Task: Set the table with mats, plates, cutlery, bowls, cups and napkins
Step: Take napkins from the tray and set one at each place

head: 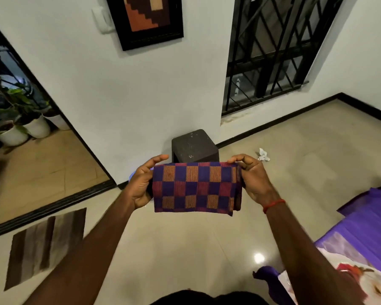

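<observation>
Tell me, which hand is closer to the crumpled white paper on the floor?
Right. The right hand grips one edge of the checked cloth, just below the crumpled paper in view; the left hand holds the opposite edge, farther off to the left.

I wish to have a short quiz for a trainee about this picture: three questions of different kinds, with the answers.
1. True or false: the left hand and the right hand both hold the checkered cloth.
2. What lies on the floor beyond the right hand? A. crumpled white paper B. a fork C. a cup
3. Fill in: the red band is on the ___ wrist.
Key: 1 true; 2 A; 3 right.
</observation>
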The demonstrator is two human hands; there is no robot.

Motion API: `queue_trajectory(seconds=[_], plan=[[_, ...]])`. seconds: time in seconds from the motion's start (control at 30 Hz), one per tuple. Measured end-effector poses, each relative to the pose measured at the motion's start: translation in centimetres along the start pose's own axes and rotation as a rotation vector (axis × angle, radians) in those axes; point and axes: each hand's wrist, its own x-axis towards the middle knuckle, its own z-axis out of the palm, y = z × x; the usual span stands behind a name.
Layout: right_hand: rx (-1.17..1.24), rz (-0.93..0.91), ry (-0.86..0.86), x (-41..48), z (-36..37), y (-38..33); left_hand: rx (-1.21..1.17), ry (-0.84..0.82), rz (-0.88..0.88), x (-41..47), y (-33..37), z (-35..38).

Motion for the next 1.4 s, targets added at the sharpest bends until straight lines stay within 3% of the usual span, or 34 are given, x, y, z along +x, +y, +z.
queue_trajectory(seconds=[0.17,0.47,0.63,0.8,0.93,1.07,1.27,1.4], plan=[[0.159,0.072,0.104,1.3,0.2,0.9,0.005,0.053,-0.163,3.4,-0.9,0.2],[0.132,0.133,0.39,4.8,-4.8,3.3,0.196,-0.129,-0.296,13.3,-0.8,5.2],[0.085,0.146,0.493,9.0,-8.6,4.7,0.32,-0.219,-0.27,20.1,-0.9,8.6],[0.09,0.055,0.425,12.1,-12.7,3.9,0.32,-0.27,-0.339,25.4,-0.2,12.4],[0.142,0.194,0.303,13.2,-16.5,3.9,0.242,-0.257,-0.483,29.3,-0.5,14.6],[0.402,0.234,0.462,13.3,-17.6,5.1,0.208,-0.31,-0.503,31.4,-1.9,17.2],[0.072,0.244,0.532,14.5,-17.6,5.4,0.321,-0.266,-0.4,34.1,-3.6,21.4],[-0.098,0.207,0.612,15.6,-19.7,5.5,0.323,-0.346,-0.416,35.2,-3.9,24.4]])
